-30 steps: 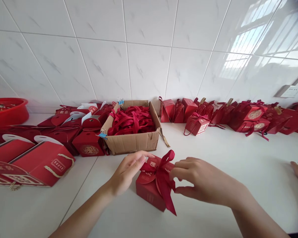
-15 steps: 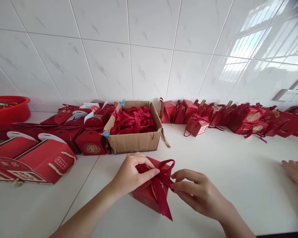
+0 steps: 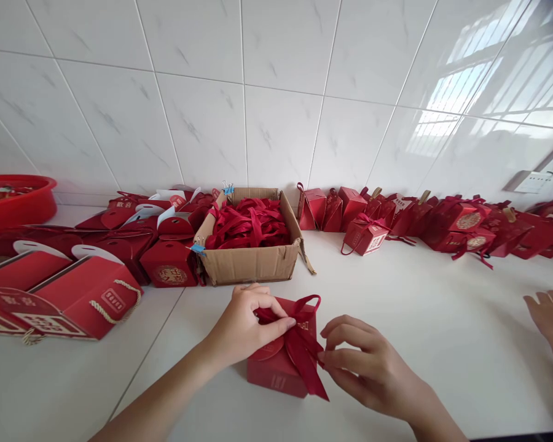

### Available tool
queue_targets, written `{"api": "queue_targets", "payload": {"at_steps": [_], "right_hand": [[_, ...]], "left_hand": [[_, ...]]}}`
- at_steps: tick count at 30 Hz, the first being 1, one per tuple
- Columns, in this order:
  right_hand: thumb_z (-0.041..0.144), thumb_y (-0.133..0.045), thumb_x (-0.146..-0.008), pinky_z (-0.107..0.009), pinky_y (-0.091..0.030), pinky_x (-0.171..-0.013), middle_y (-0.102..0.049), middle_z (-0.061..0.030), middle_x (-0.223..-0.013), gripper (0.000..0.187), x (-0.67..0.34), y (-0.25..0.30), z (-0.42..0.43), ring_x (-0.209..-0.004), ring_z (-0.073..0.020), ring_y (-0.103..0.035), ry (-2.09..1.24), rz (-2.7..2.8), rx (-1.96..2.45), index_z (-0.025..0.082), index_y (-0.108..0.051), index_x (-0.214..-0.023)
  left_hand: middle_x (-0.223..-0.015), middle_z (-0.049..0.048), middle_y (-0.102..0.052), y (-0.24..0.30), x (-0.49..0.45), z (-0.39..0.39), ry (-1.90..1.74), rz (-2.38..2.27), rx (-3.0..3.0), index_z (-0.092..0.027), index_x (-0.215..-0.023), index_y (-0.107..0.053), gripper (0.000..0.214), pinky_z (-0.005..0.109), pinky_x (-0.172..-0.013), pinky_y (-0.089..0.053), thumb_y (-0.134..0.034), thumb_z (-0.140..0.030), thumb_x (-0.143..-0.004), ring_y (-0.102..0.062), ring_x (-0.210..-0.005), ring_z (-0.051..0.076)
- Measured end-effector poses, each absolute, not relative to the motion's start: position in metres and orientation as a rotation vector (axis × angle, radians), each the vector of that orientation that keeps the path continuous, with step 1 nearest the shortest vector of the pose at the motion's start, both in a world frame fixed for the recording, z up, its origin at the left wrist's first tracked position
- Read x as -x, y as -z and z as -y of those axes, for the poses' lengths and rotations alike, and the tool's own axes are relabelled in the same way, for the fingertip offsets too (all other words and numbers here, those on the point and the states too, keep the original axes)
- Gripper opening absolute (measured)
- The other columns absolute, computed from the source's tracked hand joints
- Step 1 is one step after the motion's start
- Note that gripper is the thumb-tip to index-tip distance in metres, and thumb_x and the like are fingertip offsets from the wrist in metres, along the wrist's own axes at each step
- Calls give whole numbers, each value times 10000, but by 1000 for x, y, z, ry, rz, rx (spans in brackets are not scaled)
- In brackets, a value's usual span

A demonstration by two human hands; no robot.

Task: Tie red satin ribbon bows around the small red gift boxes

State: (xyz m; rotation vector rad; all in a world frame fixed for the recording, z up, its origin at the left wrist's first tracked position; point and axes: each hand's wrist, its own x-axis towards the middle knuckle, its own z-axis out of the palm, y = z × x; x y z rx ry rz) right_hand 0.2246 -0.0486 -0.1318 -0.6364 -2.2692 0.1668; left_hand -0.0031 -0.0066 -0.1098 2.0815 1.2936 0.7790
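Observation:
A small red gift box (image 3: 281, 376) stands on the white counter in front of me, with a dark red ribbon (image 3: 308, 362) tied in a bow on its top. My left hand (image 3: 253, 322) reaches over the box from the left, thumb and forefinger pinching the ribbon near the knot. On the other side, my right hand (image 3: 366, 362) holds an end of the ribbon between thumb and fingertips, at the box's right edge. One loop stands up behind the knot, and a cut ribbon tail hangs over the front. My left fingers hide part of the bow.
Behind the box stands a cardboard box (image 3: 249, 264) heaped with red ribbons. Red gift boxes (image 3: 170, 264) crowd the left, beside a red plastic basin (image 3: 23, 202). Tied boxes (image 3: 366, 236) line the tiled wall at right. Another person's hand (image 3: 550, 313) rests at the right edge.
The gift box has turned slightly, showing more of its front face. The ribbon tail has swung a little right. Both my hands keep their hold on the ribbon.

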Motion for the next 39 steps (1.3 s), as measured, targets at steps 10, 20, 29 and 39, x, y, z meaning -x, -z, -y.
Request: {"api": "queue_targets", "payload": {"at_steps": [10,20,29,39], "right_hand": [[28,-545,-812,-287,-517,-678,-587,-58,-796,173,-232,133,42,-858,-176,-591,-223,2271,624,188,-596,-851],[15,-558,-714,-371,-493,-902,-488,-104,-1226,610,-233,147,44,-1118,-212,-506,-704,2096,885,256,-403,-1253],[165,-831,-537,-441,-308,-1097,-337,-116,-1440,1163,-209,161,46,-1348,-286,-312,-1123,1988,969,272,-118,-1450],[210,-775,-626,-472,-405,-1035,-416,-160,-1385,1008,-195,171,65,-1271,-306,-439,-937,1744,988,252,-149,-1415]], "left_hand": [[-667,-6,-632,109,5,4,-783,-1259,-2081,-226,-674,-704,182,314,-769,-394,-662,-384,-753,-560,-761,181],[-870,34,-695,106,3,8,-881,-1121,-1795,-188,-829,-656,266,296,-763,-440,-573,-441,-831,-605,-823,188],[-755,4,-561,112,6,7,-972,-1005,-1578,-177,-925,-609,306,270,-691,-438,-536,-465,-851,-561,-738,155],[-1057,59,-598,118,4,7,-979,-873,-1359,-212,-1109,-555,325,314,-800,-453,-542,-409,-851,-599,-867,181]]}}
